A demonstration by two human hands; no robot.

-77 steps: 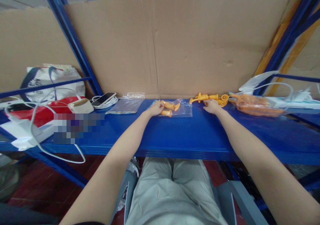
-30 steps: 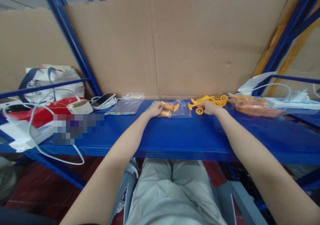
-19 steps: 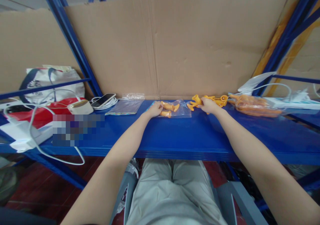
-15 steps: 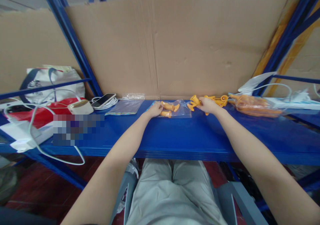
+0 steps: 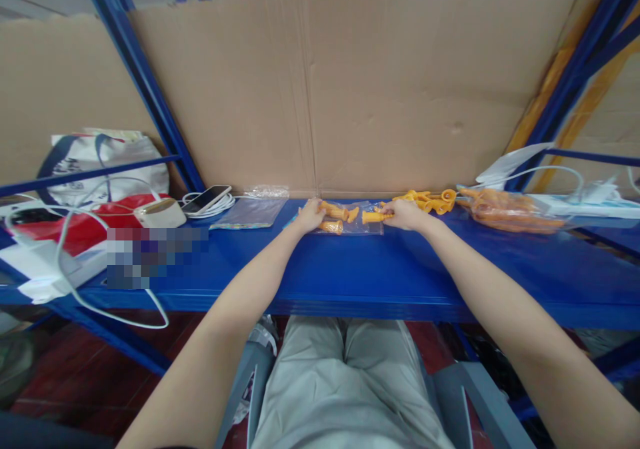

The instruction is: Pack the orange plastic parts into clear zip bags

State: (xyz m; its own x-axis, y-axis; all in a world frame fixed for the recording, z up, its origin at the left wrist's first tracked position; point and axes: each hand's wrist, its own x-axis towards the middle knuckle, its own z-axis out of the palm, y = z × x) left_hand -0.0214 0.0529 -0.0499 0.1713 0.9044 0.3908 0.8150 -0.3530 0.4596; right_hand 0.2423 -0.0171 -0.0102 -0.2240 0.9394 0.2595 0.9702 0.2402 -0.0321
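Note:
On the blue shelf lies a clear plastic bag [image 5: 361,228] with orange plastic pieces [image 5: 334,210] in or on it. My left hand [image 5: 311,216] is closed at the bag's left end, next to these pieces; its fingertips are small, and what they grip is hard to make out. Over the bag's right end, my right hand [image 5: 404,214] pinches an orange tube-like piece [image 5: 373,217], which points left. Behind and to the right of that hand sits a pile of loose orange pieces [image 5: 439,201].
Farther right is a full bag of orange pieces [image 5: 515,209]. Flat clear bags [image 5: 253,210], a phone [image 5: 207,199] on a coiled white cable, and white chargers with cords [image 5: 40,266] are at left. A cardboard panel [image 5: 390,96] stands behind the shelf.
My right hand has moved left and slightly down, away from the loose pile, carrying the orange piece to the bag's right end. My left hand has shifted slightly at the bag's left end.

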